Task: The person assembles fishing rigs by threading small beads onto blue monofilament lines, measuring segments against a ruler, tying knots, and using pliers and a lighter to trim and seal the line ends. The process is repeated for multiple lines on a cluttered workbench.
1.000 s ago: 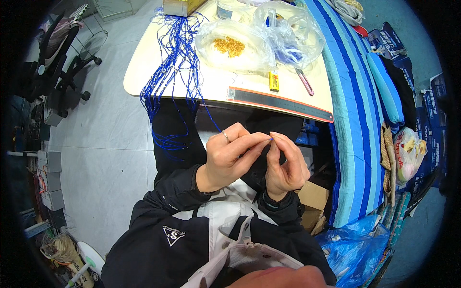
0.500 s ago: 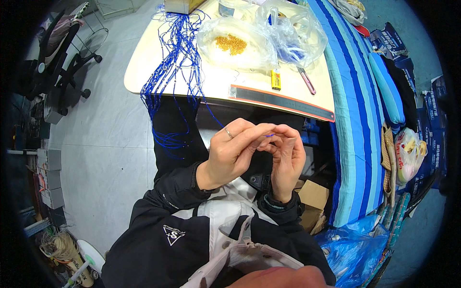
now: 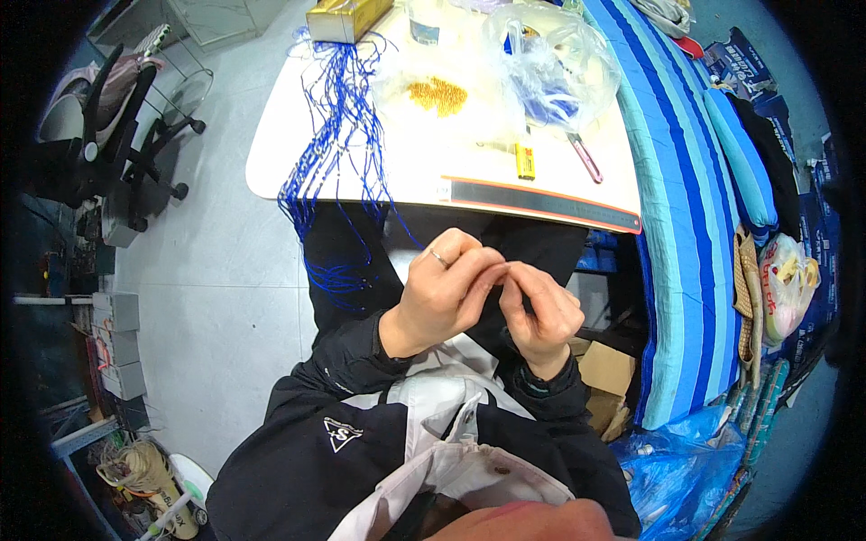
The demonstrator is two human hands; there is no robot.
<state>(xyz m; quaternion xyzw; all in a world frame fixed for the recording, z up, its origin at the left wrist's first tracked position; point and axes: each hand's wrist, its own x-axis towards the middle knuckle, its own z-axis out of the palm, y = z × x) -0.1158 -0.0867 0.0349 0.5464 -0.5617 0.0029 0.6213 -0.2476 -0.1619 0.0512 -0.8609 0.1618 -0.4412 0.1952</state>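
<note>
You sit with both hands raised over your lap, in front of the worktop, fingertips meeting. Your left hand pinches a single blue strand, which runs to it from the bundle. Your right hand bends thumb and forefinger close together against it; whether they grip the strand's end is hidden. Tips touching probably steadies such fine work.

The bundle of blue cords, dotted with small pale beads, spreads over the worktop's left side and hangs past its front edge. A gold box sits on its far end, seemingly as a weight. Gold beads lie heaped on clear plastic, likely to keep them together. A ruler lies along the near edge
</note>
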